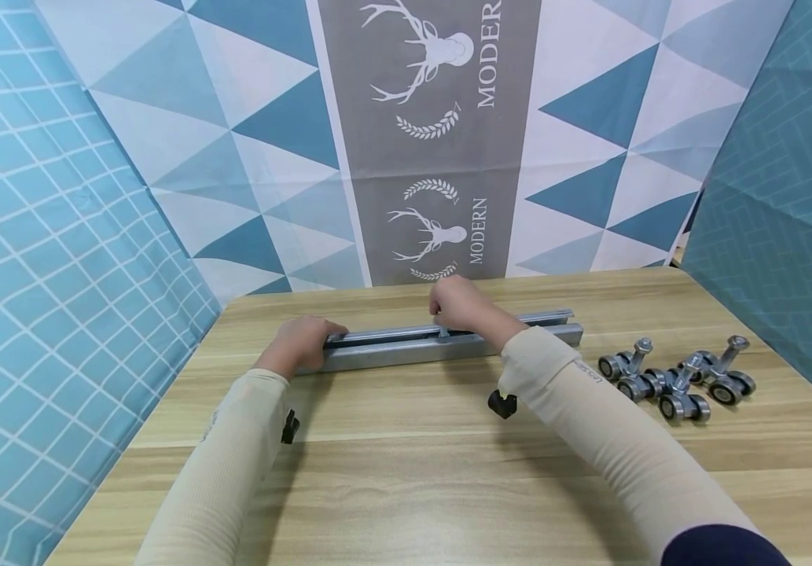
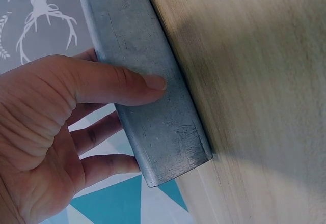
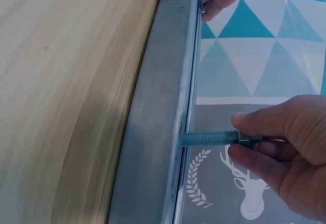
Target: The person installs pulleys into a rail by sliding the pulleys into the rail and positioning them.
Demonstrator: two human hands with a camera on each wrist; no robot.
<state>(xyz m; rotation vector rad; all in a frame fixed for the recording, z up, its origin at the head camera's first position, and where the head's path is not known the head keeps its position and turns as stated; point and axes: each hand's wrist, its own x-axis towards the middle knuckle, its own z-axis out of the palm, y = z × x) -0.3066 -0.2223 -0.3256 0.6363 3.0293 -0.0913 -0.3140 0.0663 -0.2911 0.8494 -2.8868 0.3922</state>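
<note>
A grey metal C-channel rail (image 1: 391,355) lies across the table with its slot facing up. At its left end my left hand (image 1: 304,339) grips it; in the left wrist view the thumb (image 2: 147,84) presses the near face of the rail (image 2: 147,56) and the fingers reach behind. Farther right along the rail, my right hand (image 1: 464,305) pinches the nut (image 3: 244,138) of a threaded bolt (image 3: 211,138) between thumb and forefinger. The bolt stands up out of the slot; whatever it joins inside the rail is hidden.
Several roller trolleys (image 1: 672,407) with upright bolts and paired wheels are grouped on the right of the wood-grain table (image 1: 406,479). Patterned cloth (image 1: 278,141) hangs behind the table, and blue tiled cloth (image 1: 59,259) hangs at the left.
</note>
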